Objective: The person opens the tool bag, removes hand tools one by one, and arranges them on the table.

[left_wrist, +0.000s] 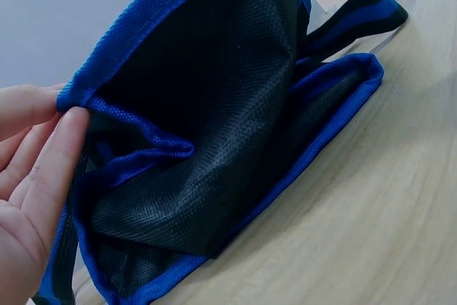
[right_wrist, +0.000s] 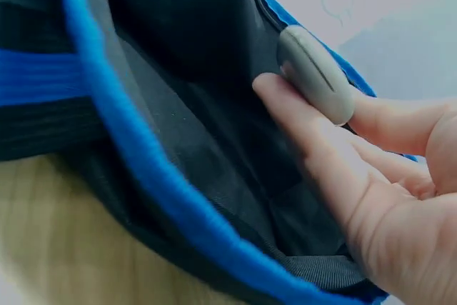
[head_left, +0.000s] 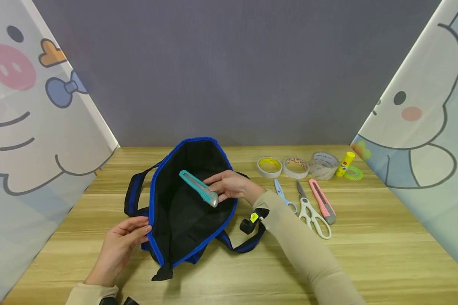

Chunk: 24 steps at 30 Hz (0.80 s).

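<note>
A black bag with blue trim [head_left: 192, 220] stands on the table with its mouth spread wide. My left hand [head_left: 123, 243] pinches the bag's blue edge on the near left side; in the left wrist view the thumb and fingers [left_wrist: 61, 151] grip that rim. Over the opening, my right hand [head_left: 234, 185] holds a teal utility knife [head_left: 196, 186] between thumb and fingers, tilted with its grey end toward me. In the right wrist view only the knife's grey end [right_wrist: 314, 73] shows, inside the bag's mouth.
Right of the bag lie light blue scissors [head_left: 284, 195], white-handled scissors [head_left: 311, 212] and a pink utility knife [head_left: 322, 201]. Behind them are several tape rolls [head_left: 269, 174] and a yellow glue stick [head_left: 345, 164]. Printed panels flank the table, with a grey wall at the back.
</note>
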Each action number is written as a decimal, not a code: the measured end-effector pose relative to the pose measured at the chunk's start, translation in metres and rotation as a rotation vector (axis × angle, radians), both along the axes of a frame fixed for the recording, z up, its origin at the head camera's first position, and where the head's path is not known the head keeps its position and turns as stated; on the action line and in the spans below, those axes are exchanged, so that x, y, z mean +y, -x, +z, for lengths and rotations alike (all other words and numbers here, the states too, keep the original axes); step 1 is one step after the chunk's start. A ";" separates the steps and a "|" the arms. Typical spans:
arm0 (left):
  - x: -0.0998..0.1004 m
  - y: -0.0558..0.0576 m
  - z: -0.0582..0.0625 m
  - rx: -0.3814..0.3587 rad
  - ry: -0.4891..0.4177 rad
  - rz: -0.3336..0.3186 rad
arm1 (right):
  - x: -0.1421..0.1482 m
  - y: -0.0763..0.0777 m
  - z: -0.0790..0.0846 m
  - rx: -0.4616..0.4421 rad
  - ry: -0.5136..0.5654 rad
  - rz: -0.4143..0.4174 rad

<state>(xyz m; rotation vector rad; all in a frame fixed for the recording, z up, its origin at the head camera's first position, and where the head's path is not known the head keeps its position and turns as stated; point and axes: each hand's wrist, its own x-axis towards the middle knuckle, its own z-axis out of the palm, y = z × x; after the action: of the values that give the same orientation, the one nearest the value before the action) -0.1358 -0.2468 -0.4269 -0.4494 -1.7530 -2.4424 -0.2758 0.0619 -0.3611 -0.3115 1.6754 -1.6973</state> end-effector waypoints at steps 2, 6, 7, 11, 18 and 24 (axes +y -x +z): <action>0.000 0.000 0.000 0.002 -0.007 -0.002 | 0.003 -0.003 0.000 0.020 0.013 -0.009; -0.001 0.000 -0.001 0.016 -0.042 -0.022 | 0.011 -0.010 -0.001 0.061 0.051 -0.043; -0.001 0.000 -0.002 0.020 -0.050 -0.026 | 0.013 -0.012 0.000 0.075 0.062 -0.054; -0.001 0.000 -0.001 0.026 -0.051 -0.035 | 0.022 -0.017 0.003 0.092 0.131 -0.103; -0.001 0.000 0.001 0.008 -0.024 -0.026 | 0.042 -0.028 0.004 0.086 0.256 -0.131; 0.000 -0.001 0.001 0.011 -0.043 -0.034 | 0.070 -0.037 -0.001 0.113 0.291 -0.148</action>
<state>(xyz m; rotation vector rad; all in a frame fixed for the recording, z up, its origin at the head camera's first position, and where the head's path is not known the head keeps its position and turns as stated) -0.1350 -0.2469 -0.4261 -0.4911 -1.6986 -2.4900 -0.2387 0.1317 -0.3618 -0.4362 1.5616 -2.0737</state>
